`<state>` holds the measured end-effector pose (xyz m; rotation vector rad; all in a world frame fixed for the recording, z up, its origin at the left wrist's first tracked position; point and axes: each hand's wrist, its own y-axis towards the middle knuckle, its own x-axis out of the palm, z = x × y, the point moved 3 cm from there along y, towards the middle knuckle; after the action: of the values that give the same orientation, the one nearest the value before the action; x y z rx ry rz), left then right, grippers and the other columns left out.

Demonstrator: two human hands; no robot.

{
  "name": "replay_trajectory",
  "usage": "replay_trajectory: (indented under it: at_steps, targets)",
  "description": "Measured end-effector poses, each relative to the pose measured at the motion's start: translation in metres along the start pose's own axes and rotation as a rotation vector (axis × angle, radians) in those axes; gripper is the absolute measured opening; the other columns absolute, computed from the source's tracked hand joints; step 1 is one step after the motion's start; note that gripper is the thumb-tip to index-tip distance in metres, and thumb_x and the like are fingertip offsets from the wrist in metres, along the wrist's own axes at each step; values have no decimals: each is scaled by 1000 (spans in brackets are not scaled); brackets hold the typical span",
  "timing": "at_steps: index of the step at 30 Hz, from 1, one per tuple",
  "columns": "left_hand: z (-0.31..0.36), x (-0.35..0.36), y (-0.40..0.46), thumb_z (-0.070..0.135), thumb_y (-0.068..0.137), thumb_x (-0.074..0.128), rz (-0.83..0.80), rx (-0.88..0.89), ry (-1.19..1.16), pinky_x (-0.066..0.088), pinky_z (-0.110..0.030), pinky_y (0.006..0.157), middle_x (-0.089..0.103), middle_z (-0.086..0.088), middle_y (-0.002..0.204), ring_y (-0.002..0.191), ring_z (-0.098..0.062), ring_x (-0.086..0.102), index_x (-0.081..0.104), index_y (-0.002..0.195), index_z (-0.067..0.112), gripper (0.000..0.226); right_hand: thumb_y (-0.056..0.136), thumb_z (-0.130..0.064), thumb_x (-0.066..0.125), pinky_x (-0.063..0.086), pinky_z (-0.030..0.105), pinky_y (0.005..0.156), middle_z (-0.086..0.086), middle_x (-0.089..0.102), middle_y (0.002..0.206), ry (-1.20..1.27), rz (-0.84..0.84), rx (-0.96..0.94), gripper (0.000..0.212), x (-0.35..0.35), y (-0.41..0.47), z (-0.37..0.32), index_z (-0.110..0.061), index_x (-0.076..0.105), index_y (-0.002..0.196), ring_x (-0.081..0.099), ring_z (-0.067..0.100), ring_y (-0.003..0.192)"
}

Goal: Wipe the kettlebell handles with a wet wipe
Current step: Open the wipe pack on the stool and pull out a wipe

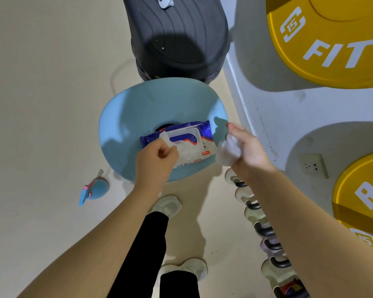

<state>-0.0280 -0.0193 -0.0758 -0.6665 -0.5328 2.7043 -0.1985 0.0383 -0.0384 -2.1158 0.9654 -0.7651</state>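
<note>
A blue and white pack of wet wipes [194, 131] lies on a round light-blue stool [151, 106], its lid flap open. My left hand [155, 162] pinches a fresh wipe [184, 150] that sticks out of the pack's opening. My right hand [248, 146] hovers at the stool's right edge and holds a crumpled white wipe [229, 152]. A row of pale kettlebells with black handles [265, 231] stands on the floor along the wall, partly hidden under my right forearm.
A black ribbed bin [177, 33] stands behind the stool. Yellow weight plates [332, 39] lean on the white wall at right, beside a wall socket [313, 165]. A blue bottle [95, 189] lies on the floor at left. My two shoes [170, 206] are below the stool.
</note>
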Motion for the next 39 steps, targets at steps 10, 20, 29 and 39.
replay_trajectory:
  at_steps: [10, 20, 29, 39]
  targets:
    - [0, 27, 10, 39, 95, 37, -291, 323, 909, 21, -40, 99, 52, 1, 133, 128, -28, 32, 47, 131, 25, 40, 78, 6, 39, 42, 14, 72, 0, 55, 116, -1355, -204, -553, 50, 34, 14, -2, -17, 65, 115, 48, 9, 96]
    - [-11, 24, -4, 26, 76, 51, -176, 560, 811, 28, -34, 92, 66, -10, 106, 104, -22, 44, 57, 108, 7, 38, 90, -12, 45, 46, 34, 71, 3, 55, 117, -1629, -137, -584, 27, 33, 8, 4, -19, 59, 113, 53, 25, 92]
    - [-24, 21, -10, 33, 80, 41, -250, 623, 778, 19, -43, 109, 52, -11, 136, 128, -31, 38, 41, 133, 10, 58, 91, -13, 44, 49, 39, 68, 5, 57, 111, -1667, -53, -675, 19, 31, 4, 5, -17, 60, 100, 54, 32, 85]
    - [-29, 16, -16, 27, 85, 34, -63, 329, 564, 42, -44, 88, 59, -10, 120, 112, -22, 37, 60, 118, 10, 45, 90, -9, 46, 51, 41, 61, 7, 58, 109, -1646, -48, -744, 17, 26, 6, 9, -13, 60, 99, 54, 33, 81]
